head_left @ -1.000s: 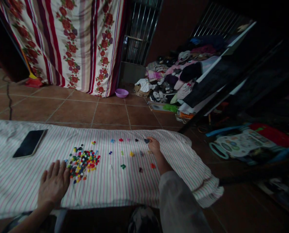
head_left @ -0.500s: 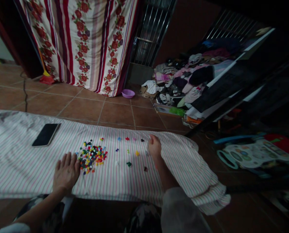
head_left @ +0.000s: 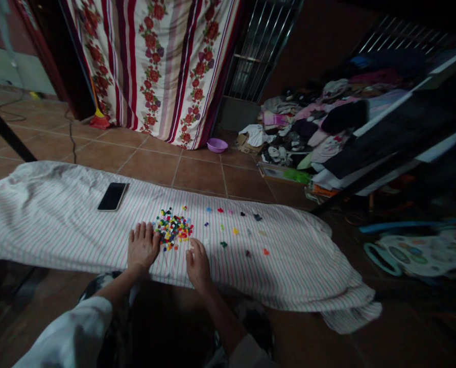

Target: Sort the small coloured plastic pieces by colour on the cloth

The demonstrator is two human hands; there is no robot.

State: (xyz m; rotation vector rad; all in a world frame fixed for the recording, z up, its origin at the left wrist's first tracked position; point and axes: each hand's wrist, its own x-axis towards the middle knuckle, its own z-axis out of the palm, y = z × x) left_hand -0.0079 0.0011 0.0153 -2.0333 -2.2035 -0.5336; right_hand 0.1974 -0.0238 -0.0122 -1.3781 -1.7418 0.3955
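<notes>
A heap of small multicoloured pieces (head_left: 173,228), too small to name, lies on the striped cloth (head_left: 97,235). My left hand (head_left: 143,246) rests flat at the heap's left edge, fingers stretched out. Just off the lower right of the heap is my right hand (head_left: 198,263), its fingers loosely curled and the thumb a little apart; nothing shows between them. To the right, small single-colour clusters sit in loose rows, among them a yellow cluster (head_left: 235,231), a dark green cluster (head_left: 223,245), an orange cluster (head_left: 266,251) and a dark grey cluster (head_left: 257,217).
A phone (head_left: 113,196) lies on the cloth left of the heap. Beyond, on the tiled floor, are a purple basin (head_left: 217,145) and a pile of clothes (head_left: 308,120). A flowered curtain (head_left: 166,66) hangs behind. A dark bar (head_left: 350,191) slants past the right side.
My right hand has moved left from the far right clusters to the heap, uncovering the dark grey, beige and orange clusters. My left hand stays by the heap. The view has shifted left.
</notes>
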